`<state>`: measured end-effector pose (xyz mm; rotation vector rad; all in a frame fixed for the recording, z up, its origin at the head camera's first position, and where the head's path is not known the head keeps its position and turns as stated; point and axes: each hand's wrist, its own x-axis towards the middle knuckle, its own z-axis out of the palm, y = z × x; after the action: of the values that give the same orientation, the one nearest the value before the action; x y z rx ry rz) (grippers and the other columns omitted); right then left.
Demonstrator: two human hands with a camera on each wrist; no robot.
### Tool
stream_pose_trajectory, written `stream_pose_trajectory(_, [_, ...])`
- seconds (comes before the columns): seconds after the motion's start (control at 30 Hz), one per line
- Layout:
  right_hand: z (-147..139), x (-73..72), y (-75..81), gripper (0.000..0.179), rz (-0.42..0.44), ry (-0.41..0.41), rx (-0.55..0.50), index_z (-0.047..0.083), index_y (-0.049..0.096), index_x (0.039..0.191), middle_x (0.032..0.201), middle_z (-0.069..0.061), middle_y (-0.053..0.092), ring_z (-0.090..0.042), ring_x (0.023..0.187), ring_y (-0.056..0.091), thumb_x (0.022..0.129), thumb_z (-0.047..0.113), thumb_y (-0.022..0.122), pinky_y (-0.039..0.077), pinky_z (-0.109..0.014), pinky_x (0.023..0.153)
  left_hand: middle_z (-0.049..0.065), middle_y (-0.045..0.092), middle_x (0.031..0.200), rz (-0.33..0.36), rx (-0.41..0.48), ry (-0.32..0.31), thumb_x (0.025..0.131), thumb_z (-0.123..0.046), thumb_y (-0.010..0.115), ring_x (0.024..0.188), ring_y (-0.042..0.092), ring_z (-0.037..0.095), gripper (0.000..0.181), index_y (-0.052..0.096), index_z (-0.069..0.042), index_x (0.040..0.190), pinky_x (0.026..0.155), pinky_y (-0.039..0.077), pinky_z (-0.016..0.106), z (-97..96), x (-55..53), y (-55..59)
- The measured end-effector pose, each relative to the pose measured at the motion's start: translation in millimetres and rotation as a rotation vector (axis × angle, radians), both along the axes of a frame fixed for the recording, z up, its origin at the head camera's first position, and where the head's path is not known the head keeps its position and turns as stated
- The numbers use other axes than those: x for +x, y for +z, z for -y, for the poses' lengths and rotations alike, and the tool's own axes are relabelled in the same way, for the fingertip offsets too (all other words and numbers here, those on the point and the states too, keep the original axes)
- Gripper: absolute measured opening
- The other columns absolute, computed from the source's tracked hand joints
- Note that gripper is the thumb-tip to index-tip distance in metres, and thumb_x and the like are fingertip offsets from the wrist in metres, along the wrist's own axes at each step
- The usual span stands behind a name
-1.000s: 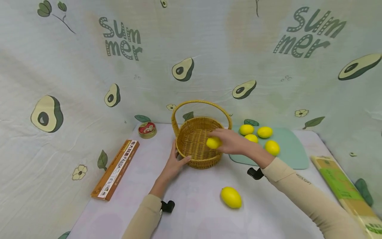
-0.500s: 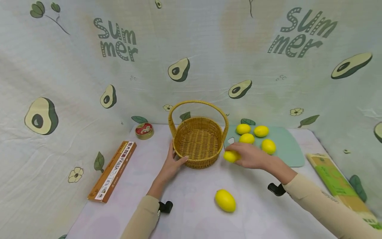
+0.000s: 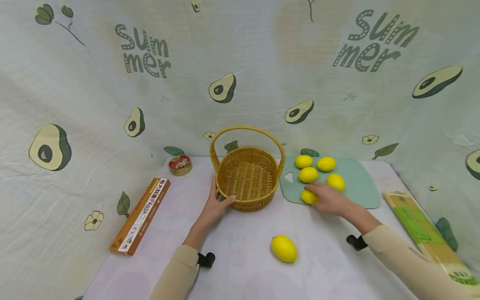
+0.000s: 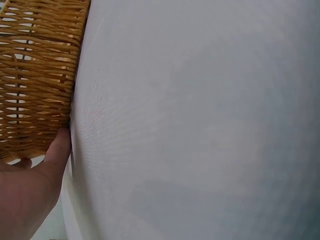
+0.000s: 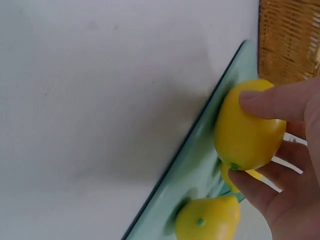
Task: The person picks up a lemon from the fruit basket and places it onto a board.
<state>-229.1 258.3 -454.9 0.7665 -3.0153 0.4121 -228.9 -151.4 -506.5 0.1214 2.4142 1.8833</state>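
My left hand holds the wicker basket at its near left side, the thumb along the front; its far fingers are partly hidden. In the left wrist view that thumb lies low against the woven wall. Between thumb and fingers my right hand pinches a lemon at the near left edge of the pale green cutting board. Several other lemons lie on the board. One more lemon sits on the table in front. The basket holds nothing that shows.
A brown pasta box lies along the table's left side, with a round tin behind it. To the right is a long green and tan packet. A printed cloth hangs behind the table.
My right hand has carried the lemon from over the basket rightward to the cutting board's near edge. The left hand has stayed at the basket; the view has shifted slightly.
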Motion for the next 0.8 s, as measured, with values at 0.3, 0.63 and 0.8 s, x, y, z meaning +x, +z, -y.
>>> stream_pose_trajectory(0.3, [-1, -16.6, -3.3, 0.051, -0.057, -0.058, -0.007, 0.0, 0.059, 0.133, 0.132, -0.021, 0.06, -0.036, 0.111, 0.061, 0.083, 0.005, 0.07, 0.051, -0.054, 0.094, -0.012, -0.007, 0.167, 0.003, 0.017, -0.015, 0.088, -0.044, 0.074, 0.155, 0.011, 0.032, 0.107, -0.011, -0.054, 0.151, 0.12, 0.025, 0.057, 2.3, -1.8, -3.4])
stream_pose_trajectory(0.63, [-4, -21.2, 0.2, 0.05, -0.072, -0.116, -0.002, 0.002, 0.059, 0.134, 0.137, -0.023, 0.056, -0.042, 0.124, 0.055, 0.086, 0.011, 0.071, 0.047, -0.059, 0.1, -0.012, -0.006, 0.167, -0.012, 0.037, -0.032, 0.088, -0.044, 0.074, 0.155, 0.011, 0.034, 0.106, -0.01, -0.055, 0.151, 0.116, 0.032, 0.059, 0.7, -2.1, -5.9])
stream_pose_trajectory(0.8, [4, -2.9, 19.0, 0.051, -0.098, -0.096, -0.022, 0.005, 0.059, 0.136, 0.139, -0.022, 0.055, -0.041, 0.125, 0.054, 0.088, 0.017, 0.073, 0.049, -0.058, 0.097, -0.007, -0.009, 0.168, 0.026, 0.028, -0.059, 0.089, -0.043, 0.073, 0.155, 0.009, 0.035, 0.108, -0.014, -0.048, 0.153, 0.118, 0.03, 0.057, 1.3, 5.3, 11.5])
